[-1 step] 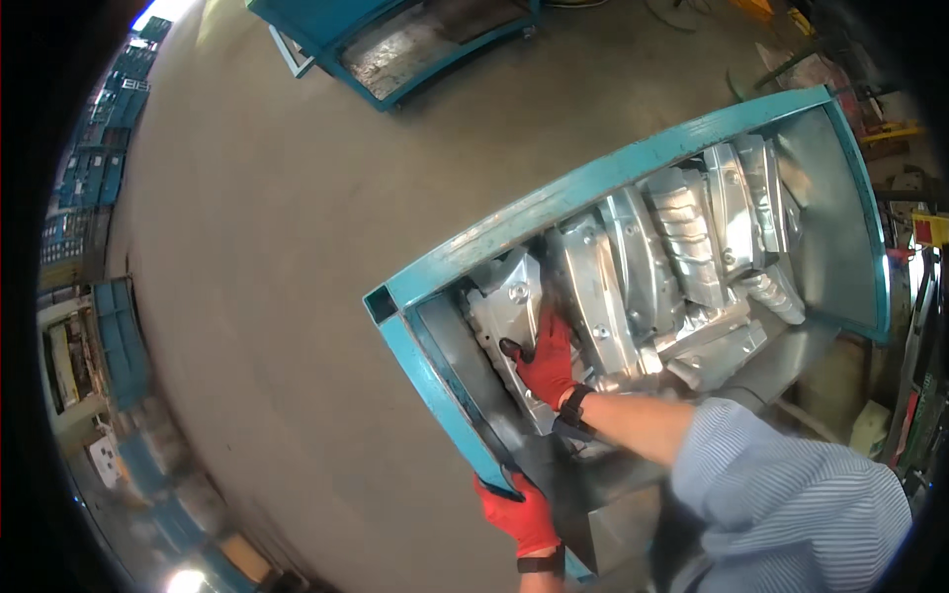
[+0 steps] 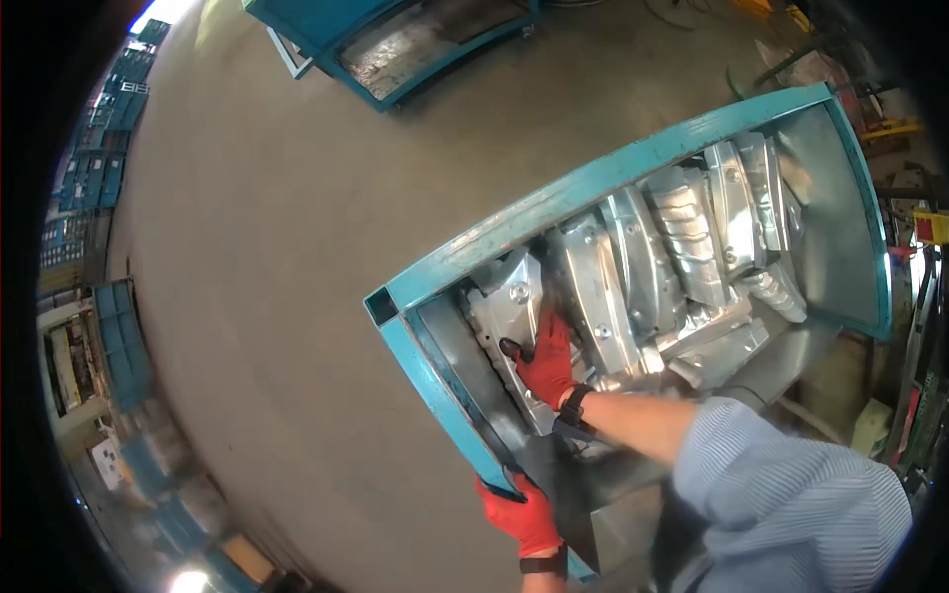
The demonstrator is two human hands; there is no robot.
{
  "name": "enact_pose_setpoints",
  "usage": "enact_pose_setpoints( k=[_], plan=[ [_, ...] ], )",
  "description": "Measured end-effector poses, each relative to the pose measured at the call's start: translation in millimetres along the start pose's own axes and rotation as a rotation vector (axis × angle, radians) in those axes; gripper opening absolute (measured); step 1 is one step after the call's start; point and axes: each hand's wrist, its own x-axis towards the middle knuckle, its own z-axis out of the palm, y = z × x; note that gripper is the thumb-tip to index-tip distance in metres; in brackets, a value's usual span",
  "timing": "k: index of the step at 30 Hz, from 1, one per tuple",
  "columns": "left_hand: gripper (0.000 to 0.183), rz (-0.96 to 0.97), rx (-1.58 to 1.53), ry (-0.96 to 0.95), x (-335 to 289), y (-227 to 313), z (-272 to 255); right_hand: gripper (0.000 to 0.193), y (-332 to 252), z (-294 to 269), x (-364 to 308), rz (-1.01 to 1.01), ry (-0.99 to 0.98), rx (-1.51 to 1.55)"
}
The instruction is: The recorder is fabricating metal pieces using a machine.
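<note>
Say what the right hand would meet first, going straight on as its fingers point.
Likely the bin's far rim or the wall under it; depth is unclear, so the right hand might brush a nearby metal part first.

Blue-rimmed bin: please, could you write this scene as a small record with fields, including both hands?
Container: blue-rimmed bin
Contents: shaped silvery metal parts, mostly side by side
Right hand: red-gloved, touching the leftmost metal part; grip unclear
Left hand: red-gloved, holding the bin's left rim
Wrists: dark band on each
Behind: blue cart on grey floor
</note>
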Motion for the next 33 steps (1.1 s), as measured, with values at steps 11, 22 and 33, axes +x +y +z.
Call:
enact_pose_setpoints(
  k=[11,22,33],
  plan=[
    [0.041,-0.009,0.027,0.016,-8,1,10,0.099,-1,4,20,0.029,-0.03,-0.002],
    [0.049,0.16,0.108,0.08,-2,-25,14,0.06,96,-150,-116,-0.451,-0.566,-0.058],
    [0.049,0.397,0.586,-0.253,43,-22,56,0.068,365,-416,-383,0.097,-0.467,-0.622]
  ],
)
